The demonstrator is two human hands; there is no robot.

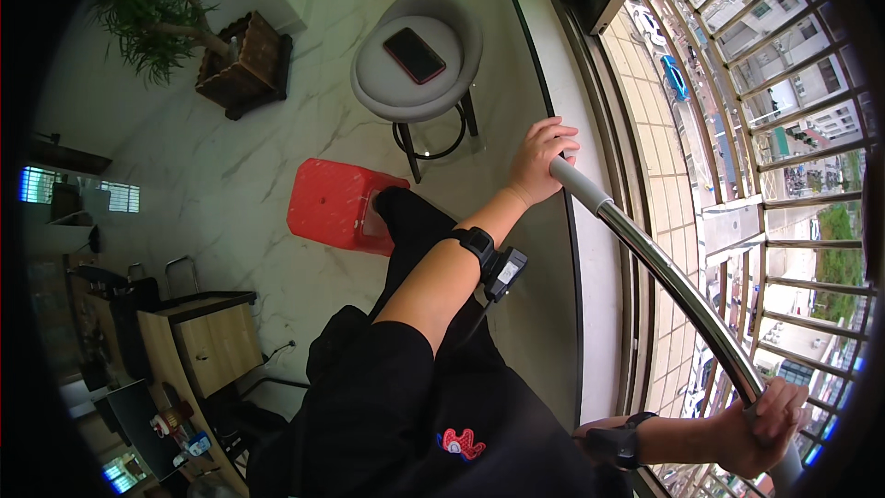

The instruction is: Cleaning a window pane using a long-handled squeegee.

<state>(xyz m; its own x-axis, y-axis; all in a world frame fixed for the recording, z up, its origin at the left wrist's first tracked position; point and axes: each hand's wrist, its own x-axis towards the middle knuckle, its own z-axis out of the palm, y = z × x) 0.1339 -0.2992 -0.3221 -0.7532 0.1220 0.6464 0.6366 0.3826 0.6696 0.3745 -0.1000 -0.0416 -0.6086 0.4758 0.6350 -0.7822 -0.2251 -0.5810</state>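
I look steeply down while standing on a red plastic stool. My left hand is wrapped around the upper end of a long shiny metal pole that runs diagonally toward the lower right. My right hand grips the same pole near its lower end, close to the window. Both wrists wear a black band, and a small black device hangs from the left one.
A grey round chair with a dark phone on its seat stands beyond the stool. A potted plant in a wooden box is at the far left. A window frame and metal grille run along the right. A wooden cabinet stands at the lower left.
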